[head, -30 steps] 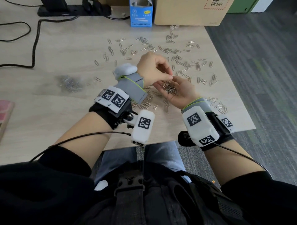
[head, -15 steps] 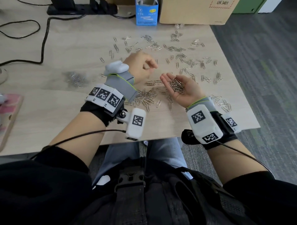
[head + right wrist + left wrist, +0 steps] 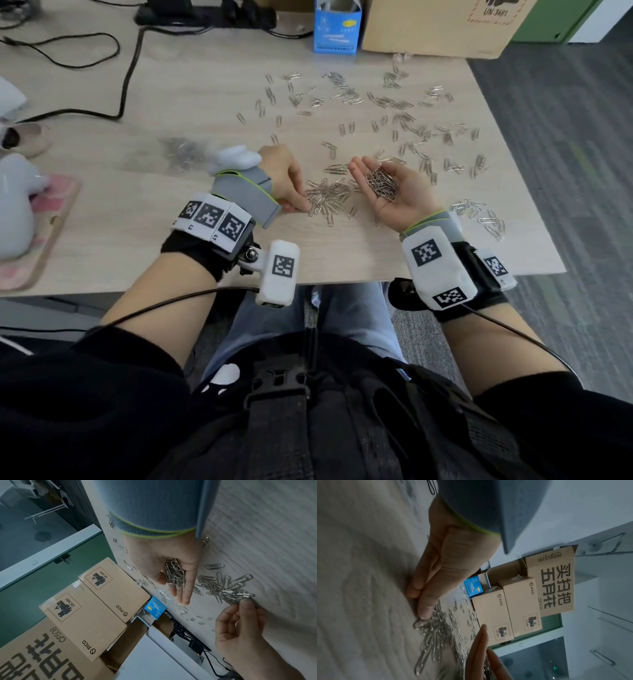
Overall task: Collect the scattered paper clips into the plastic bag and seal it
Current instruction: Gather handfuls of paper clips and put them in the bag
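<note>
Silver paper clips point(image 3: 394, 113) lie scattered over the far and right parts of the wooden table point(image 3: 137, 212). A denser pile of clips point(image 3: 327, 198) point(image 3: 436, 635) point(image 3: 223, 588) sits near the front. My left hand point(image 3: 306, 206) point(image 3: 418, 605) point(image 3: 247, 601) is down at the pile's left edge, thumb and forefinger pinching clips on the tabletop. My right hand point(image 3: 371, 164) point(image 3: 173, 592) lies palm up beside the pile, fingers straight, with a heap of clips point(image 3: 382, 183) point(image 3: 175, 573) in the palm. The clear plastic bag point(image 3: 181, 154), with clips inside, lies flat to the left of my left hand.
A blue box point(image 3: 334, 31) and a cardboard box point(image 3: 435, 27) stand at the table's far edge. Black cables point(image 3: 126, 68) run across the far left. A white object on a pink mat point(image 3: 20, 212) sits at the left. The table's right edge point(image 3: 513, 171) is close to the clips.
My left hand has left the right palm and dropped to the pile on the table. The right hand stays palm up with its heap of clips.
</note>
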